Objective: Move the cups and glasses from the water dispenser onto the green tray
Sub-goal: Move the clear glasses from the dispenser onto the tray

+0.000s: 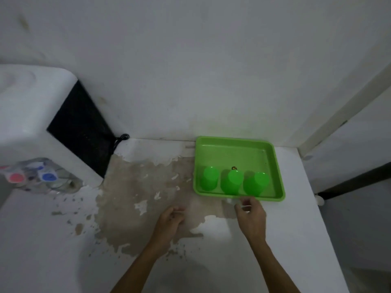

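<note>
The green tray (pixel 237 154) lies at the back right of the white counter, against the wall. Three green cups stand upside down along its near side: left (pixel 209 179), middle (pixel 232 182), right (pixel 256 183). My right hand (pixel 251 216) hovers just in front of the tray's near rim, its fingers curled around a clear glass (pixel 243 206) that shows only as faint glints. My left hand (pixel 170 218) is over the counter's middle, curled around a second, barely visible clear glass (pixel 180 210). The white water dispenser (pixel 31 115) stands at the left.
Red (pixel 15 178) and blue (pixel 49 177) tap buttons sit on the dispenser front, with clear glassware (pixel 63 182) blurred beneath them. A black cable (pixel 120 139) coils by the wall. The countertop paint is peeled to brown (pixel 135 187). The counter's right edge (pixel 313 199) drops off beside the tray.
</note>
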The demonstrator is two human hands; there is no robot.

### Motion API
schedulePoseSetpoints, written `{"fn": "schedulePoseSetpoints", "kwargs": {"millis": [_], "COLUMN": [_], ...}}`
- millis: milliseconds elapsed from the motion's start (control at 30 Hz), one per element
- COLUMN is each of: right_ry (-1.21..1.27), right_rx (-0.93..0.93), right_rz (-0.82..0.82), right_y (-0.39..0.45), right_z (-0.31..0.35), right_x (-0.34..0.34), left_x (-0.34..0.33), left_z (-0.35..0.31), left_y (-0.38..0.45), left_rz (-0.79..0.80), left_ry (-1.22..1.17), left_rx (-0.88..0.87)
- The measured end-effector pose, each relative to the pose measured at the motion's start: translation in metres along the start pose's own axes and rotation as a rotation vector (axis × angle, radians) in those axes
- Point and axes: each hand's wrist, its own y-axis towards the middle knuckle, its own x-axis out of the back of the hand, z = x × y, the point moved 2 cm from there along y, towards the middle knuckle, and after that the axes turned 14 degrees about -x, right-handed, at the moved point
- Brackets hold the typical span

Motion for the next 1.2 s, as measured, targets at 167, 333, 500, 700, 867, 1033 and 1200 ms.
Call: {"fn": "schedulePoseSetpoints", "kwargs": {"millis": [167, 333, 500, 700, 867, 1033, 1200], "right_ry": [-0.080, -0.144, -0.163, -0.194, -0.194, -0.228, -0.259], "right_rx": [0.138, 0.207, 0.245, 0.310, 0.275, 0.229, 0.155], "right_rz": [0.264, 0.451, 0.575, 0.624, 0.644, 0.665, 0.724], "right_y": [-0.046, -0.095, -0.143, -0.184, -0.196, -0.202, -0.207], "right_z": [0.026, 0.053, 0.086, 0.136, 0.160, 0.178, 0.194], "right_x": [-0.060, -0.123, -0.187, -0.259, -0.306, -0.344, -0.372], "left_x": [0.056, 0.119, 0.202, 0.301, 0.356, 0.388, 0.403], "left_z": [0.002, 0.007, 0.017, 0.030, 0.033, 0.039, 0.044], "left_y": [-0.022, -0.040, -0.049, -0.045, -0.034, -0.016, 0.003], "left_rz": [-0.038, -0.108, -0.179, -0.268, -0.291, -0.303, -0.299], "left_ry": [0.008, 0.000, 0.013, 0.034, 0.027, 0.024, 0.029], "left_rx": [-0.041, -0.046, -0.041, -0.049, -0.033, -0.044, -0.052]}}
